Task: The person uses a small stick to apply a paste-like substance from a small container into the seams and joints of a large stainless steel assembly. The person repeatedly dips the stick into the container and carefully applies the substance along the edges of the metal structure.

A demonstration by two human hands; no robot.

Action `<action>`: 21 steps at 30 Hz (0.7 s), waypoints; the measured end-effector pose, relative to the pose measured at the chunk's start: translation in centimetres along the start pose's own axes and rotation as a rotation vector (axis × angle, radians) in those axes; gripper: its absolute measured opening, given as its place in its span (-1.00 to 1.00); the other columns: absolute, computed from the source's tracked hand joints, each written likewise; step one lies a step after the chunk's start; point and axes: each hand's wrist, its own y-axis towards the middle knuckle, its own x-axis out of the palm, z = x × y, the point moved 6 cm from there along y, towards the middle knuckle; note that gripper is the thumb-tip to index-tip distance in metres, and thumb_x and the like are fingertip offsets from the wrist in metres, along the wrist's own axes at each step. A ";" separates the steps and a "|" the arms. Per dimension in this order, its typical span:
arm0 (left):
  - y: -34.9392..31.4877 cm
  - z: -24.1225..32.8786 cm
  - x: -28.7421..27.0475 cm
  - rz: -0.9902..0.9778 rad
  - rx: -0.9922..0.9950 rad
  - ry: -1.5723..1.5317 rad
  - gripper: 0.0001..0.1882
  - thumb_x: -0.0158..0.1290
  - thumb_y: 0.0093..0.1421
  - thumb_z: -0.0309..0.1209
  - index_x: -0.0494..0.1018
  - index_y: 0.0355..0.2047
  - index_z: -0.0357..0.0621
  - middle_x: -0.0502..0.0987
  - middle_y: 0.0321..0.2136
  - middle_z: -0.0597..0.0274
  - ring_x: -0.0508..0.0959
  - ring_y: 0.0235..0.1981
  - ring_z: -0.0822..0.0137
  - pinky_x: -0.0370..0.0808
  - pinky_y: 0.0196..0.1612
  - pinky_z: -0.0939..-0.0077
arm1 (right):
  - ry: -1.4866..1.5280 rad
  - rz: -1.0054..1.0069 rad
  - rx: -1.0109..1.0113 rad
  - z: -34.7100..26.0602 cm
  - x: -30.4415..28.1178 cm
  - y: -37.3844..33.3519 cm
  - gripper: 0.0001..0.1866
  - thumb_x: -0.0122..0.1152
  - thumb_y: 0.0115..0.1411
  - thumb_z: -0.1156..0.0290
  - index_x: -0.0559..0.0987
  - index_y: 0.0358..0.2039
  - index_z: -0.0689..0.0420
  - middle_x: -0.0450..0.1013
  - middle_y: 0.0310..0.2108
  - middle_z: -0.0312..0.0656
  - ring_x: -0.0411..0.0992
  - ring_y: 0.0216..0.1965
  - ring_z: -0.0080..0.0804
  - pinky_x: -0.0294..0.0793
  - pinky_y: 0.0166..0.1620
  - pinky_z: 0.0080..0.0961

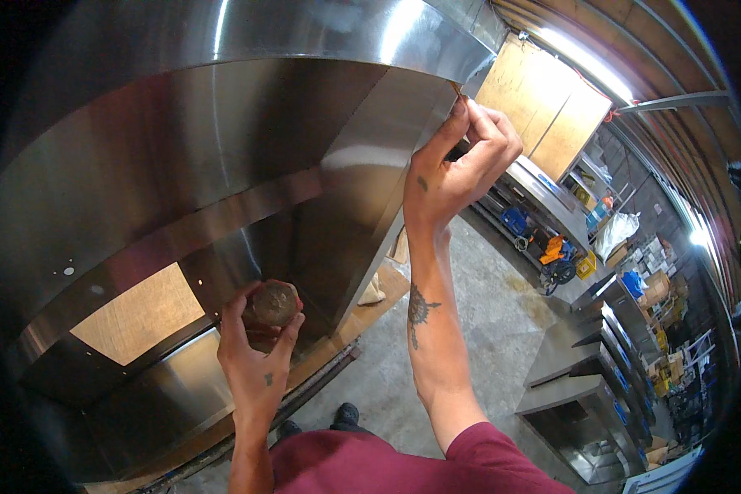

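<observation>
A large stainless-steel hood-like body (247,107) fills the left of the view, its long rim curving across the top. At that rim's right-hand corner my right hand (469,156) is raised, thumb and fingers pinched around a thin brownish stick (459,89). The stick's tip meets the metal corner; its exact kind cannot be made out. Lower down, my left hand (255,350) grips a small round can (275,305) with a dull brown face and a reddish edge. It is held in front of the steel interior, near a rectangular cutout (140,317) with wood showing behind it.
Wooden boards and a dark rail (317,375) run beneath the steel body. Grey concrete floor (412,383) lies below, with my shoes on it. To the right stand angled steel units (584,412), a metal workbench (543,193) with tools beneath, and cluttered shelves.
</observation>
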 end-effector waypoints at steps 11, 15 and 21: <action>0.7 0.3 0.4 -0.039 -0.039 -0.022 -0.25 0.55 0.24 -0.40 0.47 0.37 -0.25 0.68 0.14 0.01 0.73 0.07 0.19 0.68 0.16 0.29 | 0.065 0.001 0.013 -1.8 -1.8 0.1 -0.84 0.32 0.52 0.60 0.59 0.05 0.24 0.49 -0.03 -0.01 0.49 0.03 -0.07 0.49 0.12 -0.17; 0.6 -0.6 -0.1 -0.009 -0.087 -0.024 -0.21 0.57 0.23 -0.38 0.45 0.40 -0.27 0.69 0.15 -0.03 0.74 0.12 0.16 0.66 0.25 0.26 | 0.346 -0.051 0.281 -4.7 -5.2 -4.1 -0.81 0.41 0.47 0.62 0.62 0.03 0.21 0.54 -0.01 -0.04 0.52 0.02 -0.18 0.54 0.10 -0.29; 0.1 -1.4 1.5 -0.075 0.052 0.023 -0.32 0.52 0.26 -0.43 0.51 0.36 -0.12 0.65 0.16 0.03 0.75 0.03 0.19 0.73 -0.07 0.36 | 0.424 -0.442 0.581 -8.5 -12.6 -10.4 -0.77 0.53 0.35 0.65 0.67 -0.04 0.19 0.54 -0.07 -0.07 0.55 -0.09 -0.23 0.58 0.01 -0.36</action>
